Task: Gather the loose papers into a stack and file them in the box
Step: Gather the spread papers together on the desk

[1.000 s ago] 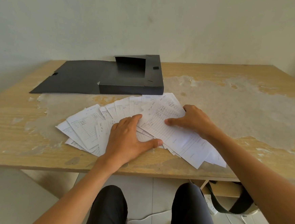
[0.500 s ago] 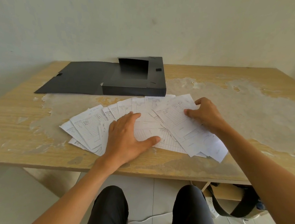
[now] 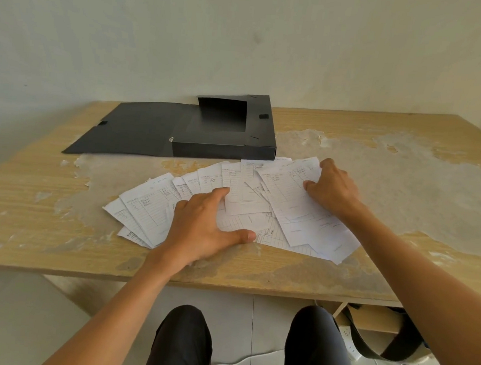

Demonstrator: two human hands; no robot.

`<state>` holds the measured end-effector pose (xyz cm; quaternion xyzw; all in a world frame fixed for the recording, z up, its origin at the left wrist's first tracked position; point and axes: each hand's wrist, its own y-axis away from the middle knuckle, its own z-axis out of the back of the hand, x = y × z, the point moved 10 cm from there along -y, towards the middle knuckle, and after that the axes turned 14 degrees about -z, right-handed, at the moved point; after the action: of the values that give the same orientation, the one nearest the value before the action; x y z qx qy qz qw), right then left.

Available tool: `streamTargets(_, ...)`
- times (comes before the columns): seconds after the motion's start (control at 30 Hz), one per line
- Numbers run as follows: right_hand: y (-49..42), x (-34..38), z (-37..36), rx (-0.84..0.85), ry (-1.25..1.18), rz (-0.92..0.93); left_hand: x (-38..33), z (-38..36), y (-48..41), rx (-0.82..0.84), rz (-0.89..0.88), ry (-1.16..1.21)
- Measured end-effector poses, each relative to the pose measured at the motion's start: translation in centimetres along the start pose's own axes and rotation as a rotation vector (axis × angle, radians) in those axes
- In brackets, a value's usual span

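Observation:
Several white printed papers [image 3: 151, 204] lie fanned out across the near middle of the wooden table [image 3: 25, 194]. My left hand [image 3: 201, 228] rests flat on the fan's centre, fingers spread, pressing the sheets down. My right hand [image 3: 331, 186] sits at the fan's far right end, fingers curled onto the top sheets at their upper corner. Behind the papers stands a black file box [image 3: 225, 146], open, with its lid flap [image 3: 128, 130] lying flat to the left.
The tabletop is worn, with a large pale peeled patch [image 3: 392, 177] on the right. A wall stands right behind the table. Below the front edge are my knees, a black strap [image 3: 393, 350] and white cables on the tiled floor.
My right hand has slid the right-hand sheets up and to the right, away from me, turning them more upright. My left hand has stayed pressed on the middle of the fan.

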<state>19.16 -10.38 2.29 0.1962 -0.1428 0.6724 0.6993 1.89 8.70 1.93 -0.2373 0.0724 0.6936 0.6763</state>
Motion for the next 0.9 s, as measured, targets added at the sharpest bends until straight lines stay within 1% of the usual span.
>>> streamTargets(0.13, 0.2, 0.6, -0.2, -0.037, 0.025, 0.023, -0.2, 0.1, -0.4, -0.021, -0.04, 0.052)
streamTargets(0.3, 0.6, 1.8, -0.1, -0.104, 0.084, 0.084, -1.2, -0.3, -0.8, 0.021, -0.124, 0.042)
streamTargets(0.37, 0.8, 2.3, -0.4, -0.113, 0.111, 0.111, -2.0, -0.4, -0.8, 0.045, -0.158, 0.094)
streamTargets(0.43, 1.1, 2.4, -0.7, -0.11, 0.115, 0.127, -1.8, 0.1, -0.7, 0.011, -0.134, 0.111)
streamTargets(0.5, 1.3, 2.4, -0.9, -0.103, 0.111, 0.133, -0.7, 1.4, -0.4, -0.082, -0.063, 0.022)
streamTargets(0.53, 1.3, 2.4, -0.9, -0.103, 0.109, 0.134, -0.1, 1.8, -0.2, -0.104, -0.028, -0.024)
streamTargets(0.6, 1.4, 2.5, -1.0, -0.106, 0.111, 0.143, 0.3, 1.6, 0.0, -0.077, -0.002, -0.045)
streamTargets(0.67, 1.7, 2.8, -1.2, -0.107, 0.124, 0.155, 0.0, 0.8, 0.2, -0.038, -0.029, -0.004)
streamTargets(0.9, 2.0, 3.0, -1.7, -0.087, 0.126, 0.171, -0.6, -0.3, 0.3, 0.006, -0.09, 0.108)
